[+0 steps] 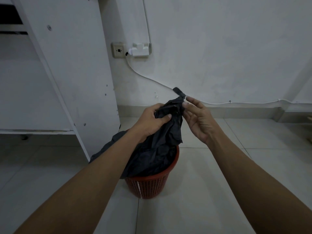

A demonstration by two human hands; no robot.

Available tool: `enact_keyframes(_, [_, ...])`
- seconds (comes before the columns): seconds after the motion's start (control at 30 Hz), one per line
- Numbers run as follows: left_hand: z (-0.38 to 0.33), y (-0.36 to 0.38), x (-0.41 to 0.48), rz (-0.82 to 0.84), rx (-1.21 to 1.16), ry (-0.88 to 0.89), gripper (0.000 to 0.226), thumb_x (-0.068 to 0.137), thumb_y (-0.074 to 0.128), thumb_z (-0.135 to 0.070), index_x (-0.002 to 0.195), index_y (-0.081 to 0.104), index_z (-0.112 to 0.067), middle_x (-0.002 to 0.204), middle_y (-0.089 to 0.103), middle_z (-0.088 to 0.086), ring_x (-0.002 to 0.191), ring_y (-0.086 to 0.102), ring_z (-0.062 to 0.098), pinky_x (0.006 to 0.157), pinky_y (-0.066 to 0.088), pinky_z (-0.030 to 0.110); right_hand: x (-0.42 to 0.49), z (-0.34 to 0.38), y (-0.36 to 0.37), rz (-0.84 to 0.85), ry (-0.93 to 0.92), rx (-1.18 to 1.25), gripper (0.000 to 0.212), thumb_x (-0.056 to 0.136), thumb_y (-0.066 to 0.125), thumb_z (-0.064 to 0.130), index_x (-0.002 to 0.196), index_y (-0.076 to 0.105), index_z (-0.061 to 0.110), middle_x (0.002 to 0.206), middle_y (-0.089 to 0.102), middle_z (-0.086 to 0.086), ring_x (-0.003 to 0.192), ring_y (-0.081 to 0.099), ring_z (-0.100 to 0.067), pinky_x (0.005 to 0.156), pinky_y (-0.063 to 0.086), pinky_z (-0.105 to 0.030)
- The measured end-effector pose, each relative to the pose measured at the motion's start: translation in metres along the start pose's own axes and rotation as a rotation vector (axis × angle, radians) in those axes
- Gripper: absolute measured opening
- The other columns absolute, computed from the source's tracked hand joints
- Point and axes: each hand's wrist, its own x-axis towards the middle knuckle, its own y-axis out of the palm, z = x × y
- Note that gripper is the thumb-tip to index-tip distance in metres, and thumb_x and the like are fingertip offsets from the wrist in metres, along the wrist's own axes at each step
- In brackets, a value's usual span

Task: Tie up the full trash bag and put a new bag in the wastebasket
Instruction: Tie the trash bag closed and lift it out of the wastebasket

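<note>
Home room (tiled floor [194,208], white cabinet [70,73]).

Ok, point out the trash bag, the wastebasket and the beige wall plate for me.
trash bag [152,159], head view: on its crumpled black body above the rim.
wastebasket [148,184], head view: on its red perforated side wall.
beige wall plate [118,50], head view: on the middle of its face.

two bare forearms [94,179] and hands [152,122]

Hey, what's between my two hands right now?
The gathered top of the black trash bag: the left hand grips it, the right hand pinches its twisted end. Head view.
</note>
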Motion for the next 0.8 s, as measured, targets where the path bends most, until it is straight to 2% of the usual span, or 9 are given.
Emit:
enact_keyframes(0.1, [-0.003,0.005,0.006,-0.113,0.002,0.029,0.011,0.081,0.082,-0.026,0.079,0.071,-0.025,0.074,0.074,-0.010,0.070,0.070,0.006,0.065,0.057,0.023,-0.008,-0.008,-0.008,0.124,0.094,-0.254,0.063,0.083,0.073,0.023,0.141,0.051,0.011,0.136,0.062,-0.006,0.123,0.059,-0.020,0.104,0.046,-0.036])
enact_keyframes(0.2, [-0.004,0.012,0.009,-0.187,0.055,0.043,0.035,0.073,0.085,-0.036,0.074,0.062,-0.009,0.068,0.066,0.002,0.063,0.061,0.012,0.064,0.054,0.035,-0.016,-0.021,-0.008,0.240,0.288,-0.401,0.060,0.080,0.080,0.013,0.135,0.057,0.010,0.130,0.067,-0.011,0.119,0.065,-0.026,0.093,0.056,-0.036])
enact_keyframes(0.27, [-0.008,0.016,0.008,-0.205,0.048,0.050,0.047,0.072,0.083,-0.047,0.077,0.062,-0.005,0.071,0.066,0.007,0.065,0.061,0.012,0.064,0.055,0.036,-0.016,-0.027,-0.003,0.188,0.319,-0.503,0.049,0.080,0.081,0.012,0.125,0.065,0.002,0.120,0.072,-0.015,0.112,0.069,-0.031,0.090,0.058,-0.038])
enact_keyframes(0.4, [-0.014,0.015,0.001,-0.108,0.020,-0.044,0.054,0.061,0.075,-0.072,0.084,0.064,-0.024,0.073,0.070,-0.015,0.066,0.067,-0.001,0.056,0.050,0.016,-0.010,-0.028,0.004,-0.012,0.195,-0.395,0.034,0.085,0.076,0.009,0.116,0.069,-0.004,0.112,0.073,-0.020,0.104,0.071,-0.034,0.090,0.059,-0.041])
enact_keyframes(0.47, [-0.010,0.011,-0.004,-0.007,0.058,-0.063,0.054,0.062,0.080,-0.067,0.099,0.062,-0.031,0.088,0.071,-0.018,0.078,0.068,-0.004,0.062,0.052,0.011,-0.008,-0.026,0.007,-0.045,0.144,-0.281,0.033,0.090,0.070,0.007,0.121,0.066,-0.004,0.115,0.072,-0.021,0.106,0.071,-0.034,0.091,0.059,-0.041])
enact_keyframes(0.57, [0.002,-0.001,-0.006,0.110,0.082,-0.056,0.053,0.073,0.087,-0.026,0.115,0.055,-0.028,0.105,0.069,-0.010,0.095,0.068,0.002,0.074,0.054,0.015,-0.007,-0.025,0.013,-0.109,0.140,-0.200,0.035,0.093,0.068,0.016,0.123,0.065,-0.002,0.116,0.072,-0.020,0.109,0.070,-0.033,0.092,0.058,-0.044])
enact_keyframes(0.63, [0.005,-0.006,-0.008,0.158,0.137,-0.042,0.060,0.074,0.084,-0.010,0.121,0.051,-0.031,0.111,0.066,-0.008,0.096,0.066,0.001,0.073,0.052,0.012,-0.007,-0.025,0.015,-0.161,0.144,-0.211,0.037,0.095,0.067,0.021,0.124,0.064,-0.001,0.117,0.072,-0.019,0.110,0.069,-0.032,0.093,0.058,-0.045])
enact_keyframes(0.7, [0.009,-0.007,-0.009,0.152,0.186,-0.032,0.059,0.076,0.083,-0.011,0.121,0.051,-0.032,0.110,0.066,-0.009,0.092,0.066,-0.001,0.071,0.052,0.011,-0.005,-0.024,0.016,-0.214,0.152,-0.194,0.037,0.097,0.063,0.024,0.124,0.063,0.000,0.116,0.072,-0.019,0.109,0.070,-0.032,0.092,0.058,-0.045])
enact_keyframes(0.8, [0.013,-0.007,-0.010,0.123,0.262,-0.074,0.045,0.075,0.086,-0.020,0.105,0.053,-0.026,0.104,0.069,-0.001,0.091,0.069,0.013,0.076,0.054,0.025,0.002,-0.023,0.024,-0.338,0.083,-0.130,0.033,0.098,0.058,0.023,0.122,0.062,0.001,0.113,0.072,-0.017,0.106,0.070,-0.031,0.086,0.060,-0.042])
